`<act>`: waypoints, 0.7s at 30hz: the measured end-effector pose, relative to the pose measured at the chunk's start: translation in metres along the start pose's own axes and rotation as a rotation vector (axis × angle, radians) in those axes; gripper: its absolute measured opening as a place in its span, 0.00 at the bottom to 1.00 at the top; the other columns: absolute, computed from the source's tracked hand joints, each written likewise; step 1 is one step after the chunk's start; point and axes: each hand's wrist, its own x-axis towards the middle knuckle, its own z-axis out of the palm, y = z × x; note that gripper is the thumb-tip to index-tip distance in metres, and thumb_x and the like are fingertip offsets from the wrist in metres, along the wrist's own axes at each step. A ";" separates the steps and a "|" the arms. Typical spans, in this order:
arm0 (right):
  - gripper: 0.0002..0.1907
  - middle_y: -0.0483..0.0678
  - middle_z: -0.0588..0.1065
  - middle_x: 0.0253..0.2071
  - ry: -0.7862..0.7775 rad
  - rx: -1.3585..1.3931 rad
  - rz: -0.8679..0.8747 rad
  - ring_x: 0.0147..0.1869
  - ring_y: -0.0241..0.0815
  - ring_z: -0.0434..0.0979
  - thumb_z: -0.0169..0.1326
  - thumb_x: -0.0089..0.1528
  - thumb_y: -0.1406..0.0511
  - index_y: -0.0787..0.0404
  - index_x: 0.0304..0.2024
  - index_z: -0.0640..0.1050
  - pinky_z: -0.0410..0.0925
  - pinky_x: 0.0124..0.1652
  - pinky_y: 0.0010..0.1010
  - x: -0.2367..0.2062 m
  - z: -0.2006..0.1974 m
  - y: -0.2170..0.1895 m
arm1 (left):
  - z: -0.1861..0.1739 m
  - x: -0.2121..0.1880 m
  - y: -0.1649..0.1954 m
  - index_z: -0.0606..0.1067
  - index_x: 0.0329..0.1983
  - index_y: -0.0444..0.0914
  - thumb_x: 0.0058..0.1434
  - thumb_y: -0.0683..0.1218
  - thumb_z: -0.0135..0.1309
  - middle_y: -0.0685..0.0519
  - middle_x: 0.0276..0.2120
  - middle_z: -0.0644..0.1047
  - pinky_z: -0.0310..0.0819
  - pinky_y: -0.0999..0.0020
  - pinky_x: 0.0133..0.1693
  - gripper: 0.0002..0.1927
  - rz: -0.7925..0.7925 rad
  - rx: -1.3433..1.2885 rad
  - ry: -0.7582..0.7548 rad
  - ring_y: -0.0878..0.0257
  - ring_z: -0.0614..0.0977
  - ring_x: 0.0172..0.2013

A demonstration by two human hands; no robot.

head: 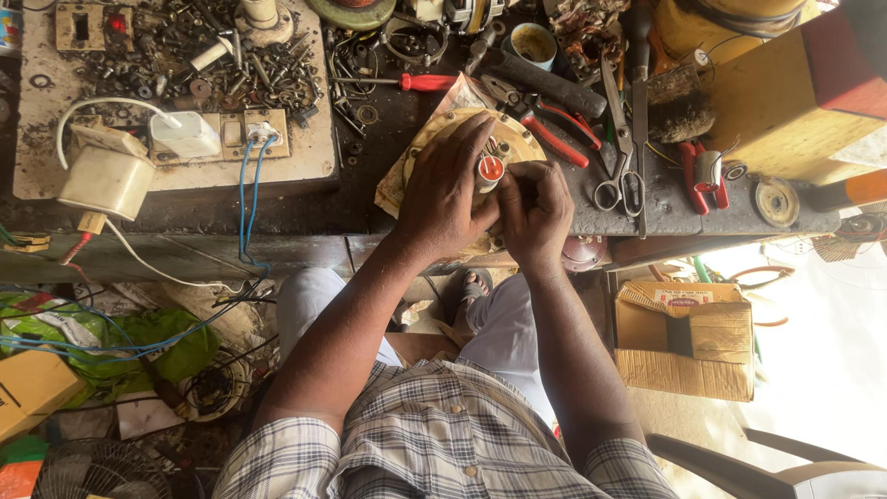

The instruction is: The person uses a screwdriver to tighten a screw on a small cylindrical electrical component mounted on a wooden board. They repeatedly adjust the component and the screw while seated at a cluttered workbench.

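Note:
A round cream-coloured disc-shaped part (517, 140) lies on the dark workbench at the front edge. My left hand (445, 189) rests flat over its left half, fingers spread towards the middle. My right hand (536, 208) is curled beside it, fingertips pinching at a small orange-and-white cylinder (491, 170) that stands between the two hands. What lies under the palms is hidden.
Scissors (621, 157), red-handled pliers (552, 129) and a red screwdriver (407, 82) lie behind the disc. A white slab (42, 152) at left holds several screws, a switch plate and a white adapter (188, 133). A cardboard box (688, 340) stands at lower right; wires litter the floor at left.

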 end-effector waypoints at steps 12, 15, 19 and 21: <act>0.07 0.48 0.76 0.39 -0.016 -0.096 -0.048 0.40 0.37 0.78 0.60 0.70 0.67 0.65 0.43 0.77 0.70 0.40 0.28 0.003 0.001 0.001 | -0.001 0.001 0.000 0.53 0.76 0.35 0.60 0.47 0.63 0.39 0.70 0.63 0.56 0.49 0.72 0.46 -0.009 0.001 -0.008 0.44 0.66 0.71; 0.08 0.49 0.76 0.41 -0.007 0.014 0.003 0.41 0.38 0.78 0.60 0.69 0.67 0.65 0.45 0.77 0.71 0.41 0.28 0.001 0.000 0.000 | -0.001 0.001 -0.001 0.53 0.76 0.35 0.59 0.48 0.63 0.39 0.70 0.63 0.56 0.48 0.71 0.46 -0.005 0.004 -0.016 0.44 0.66 0.70; 0.09 0.51 0.75 0.41 -0.013 0.013 -0.026 0.42 0.41 0.78 0.59 0.69 0.66 0.66 0.46 0.77 0.71 0.42 0.31 0.001 -0.002 0.002 | 0.002 0.000 -0.002 0.54 0.75 0.34 0.60 0.47 0.63 0.39 0.70 0.63 0.56 0.48 0.71 0.45 -0.007 -0.001 -0.010 0.44 0.67 0.70; 0.10 0.51 0.75 0.40 -0.010 -0.034 -0.064 0.43 0.43 0.78 0.58 0.70 0.65 0.66 0.45 0.77 0.71 0.43 0.34 0.001 -0.003 0.003 | 0.002 -0.001 -0.002 0.54 0.75 0.33 0.61 0.48 0.63 0.38 0.70 0.63 0.56 0.47 0.70 0.45 0.006 -0.010 -0.001 0.42 0.66 0.70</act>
